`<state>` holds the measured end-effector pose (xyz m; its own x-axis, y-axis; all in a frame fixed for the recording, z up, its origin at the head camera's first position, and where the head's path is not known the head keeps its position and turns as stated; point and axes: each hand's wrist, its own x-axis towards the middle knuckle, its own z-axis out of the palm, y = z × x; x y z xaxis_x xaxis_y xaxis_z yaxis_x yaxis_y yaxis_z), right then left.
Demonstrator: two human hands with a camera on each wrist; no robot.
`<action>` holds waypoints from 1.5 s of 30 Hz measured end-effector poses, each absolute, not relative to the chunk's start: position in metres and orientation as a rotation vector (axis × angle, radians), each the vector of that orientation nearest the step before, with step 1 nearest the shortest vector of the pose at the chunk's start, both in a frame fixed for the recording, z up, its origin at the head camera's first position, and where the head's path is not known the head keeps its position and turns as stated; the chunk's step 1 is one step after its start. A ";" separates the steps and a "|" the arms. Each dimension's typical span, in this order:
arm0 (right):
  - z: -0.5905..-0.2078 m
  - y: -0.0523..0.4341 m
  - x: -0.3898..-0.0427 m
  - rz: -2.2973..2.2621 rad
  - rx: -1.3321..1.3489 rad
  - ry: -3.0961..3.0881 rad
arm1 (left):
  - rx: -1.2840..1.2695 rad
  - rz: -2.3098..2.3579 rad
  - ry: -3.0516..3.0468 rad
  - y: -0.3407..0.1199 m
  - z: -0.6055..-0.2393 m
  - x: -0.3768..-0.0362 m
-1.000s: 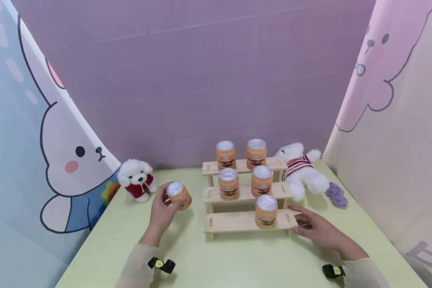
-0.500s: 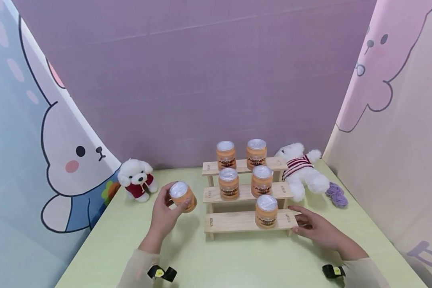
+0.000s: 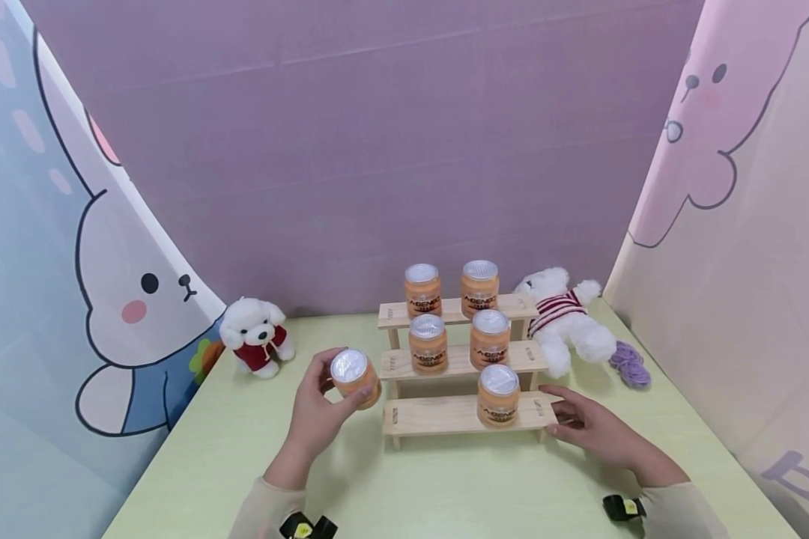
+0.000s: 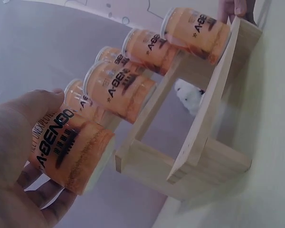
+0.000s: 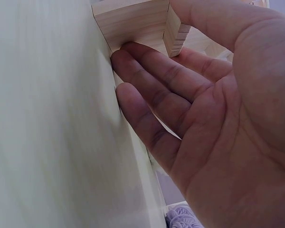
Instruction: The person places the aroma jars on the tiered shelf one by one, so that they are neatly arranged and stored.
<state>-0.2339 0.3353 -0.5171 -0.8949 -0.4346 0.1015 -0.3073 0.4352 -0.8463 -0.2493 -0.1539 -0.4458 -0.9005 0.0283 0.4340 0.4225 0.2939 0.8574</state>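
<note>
Head view — can (image 3: pixel 355 376) beside shelf's (image 3: pixel 438 414) left edge

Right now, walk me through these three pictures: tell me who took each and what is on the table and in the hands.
No machine here: a person wears one camera on the head and one on each wrist. The wide picture is the head view; the two close ones look along each hand. On the green table stands a wooden step shelf with five orange cans, two plush toys beside it. The left hand grips a sixth orange can near the shelf's left end. The right hand lies with straight fingers against the shelf's right end.
</note>
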 end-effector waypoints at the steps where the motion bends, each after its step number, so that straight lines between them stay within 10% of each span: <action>1: -0.517 0.335 -0.234 -1.466 -0.656 2.547 | -0.424 -1.634 -2.231 -0.153 -0.446 -0.248; 45: -0.512 0.333 -0.233 -1.454 -0.607 2.543 | -0.694 -1.660 -2.330 -0.078 -0.466 -0.239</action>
